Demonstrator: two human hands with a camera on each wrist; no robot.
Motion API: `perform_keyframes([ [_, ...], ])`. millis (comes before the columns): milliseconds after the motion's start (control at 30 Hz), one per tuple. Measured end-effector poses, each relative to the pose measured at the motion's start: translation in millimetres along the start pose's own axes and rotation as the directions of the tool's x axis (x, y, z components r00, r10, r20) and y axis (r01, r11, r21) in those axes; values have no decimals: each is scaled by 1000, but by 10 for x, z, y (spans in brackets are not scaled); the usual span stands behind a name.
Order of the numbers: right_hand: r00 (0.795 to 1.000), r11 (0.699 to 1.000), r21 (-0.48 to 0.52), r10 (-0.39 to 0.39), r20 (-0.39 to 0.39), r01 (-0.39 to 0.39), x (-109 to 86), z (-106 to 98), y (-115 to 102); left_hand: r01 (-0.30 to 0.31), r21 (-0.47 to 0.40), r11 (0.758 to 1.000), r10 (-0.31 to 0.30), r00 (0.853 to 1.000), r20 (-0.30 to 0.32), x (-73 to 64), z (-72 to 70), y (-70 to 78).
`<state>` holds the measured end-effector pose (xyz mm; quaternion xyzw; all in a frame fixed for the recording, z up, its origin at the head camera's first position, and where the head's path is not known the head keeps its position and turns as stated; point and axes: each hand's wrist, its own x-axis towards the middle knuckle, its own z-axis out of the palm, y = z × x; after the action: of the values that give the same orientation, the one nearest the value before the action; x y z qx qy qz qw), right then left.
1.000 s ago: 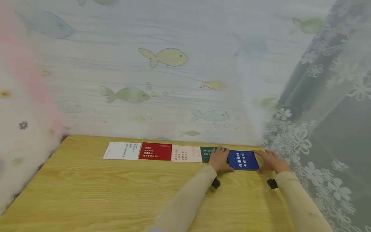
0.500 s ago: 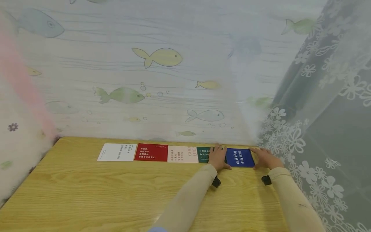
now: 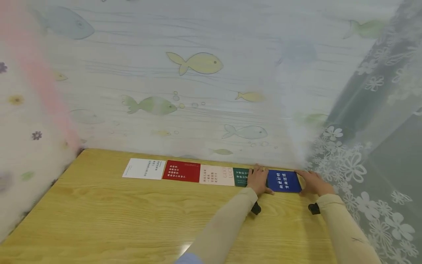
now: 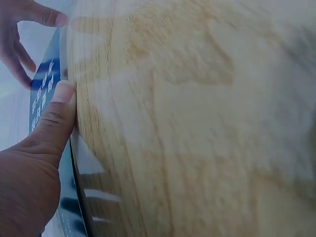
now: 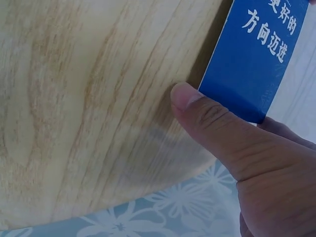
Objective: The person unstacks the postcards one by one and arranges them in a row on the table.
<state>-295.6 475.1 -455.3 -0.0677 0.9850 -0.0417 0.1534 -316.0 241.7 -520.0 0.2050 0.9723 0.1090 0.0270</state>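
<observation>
A blue card with white characters lies flat near the table's back edge, at the right end of a row. My left hand rests across the join of the blue card and the green card, hiding part of the green one. In the left wrist view, its thumb lies along the near edge of the cards. My right hand spans the blue card's right end. In the right wrist view, its thumb touches the near corner and a finger reaches the far corner.
Leftward along the row lie a pale pink card, a red card and a white card. The wooden table meets a fish-print curtain behind. Flowered lace hangs at the right.
The head view shifts slightly left and then back right. Both hands stay around the blue card, and the row of cards keeps its order.
</observation>
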Motion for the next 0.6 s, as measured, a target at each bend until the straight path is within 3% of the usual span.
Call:
perform_keyframes([
  [300, 996, 998, -21, 65, 56, -63, 16, 13, -20, 4, 51, 999, -6, 999, 34, 15, 57, 47],
  [600, 990, 993, -14, 117, 80, -116, 79, 13, -98, 68, 126, 990, -79, 993, 87, -3, 24, 40],
])
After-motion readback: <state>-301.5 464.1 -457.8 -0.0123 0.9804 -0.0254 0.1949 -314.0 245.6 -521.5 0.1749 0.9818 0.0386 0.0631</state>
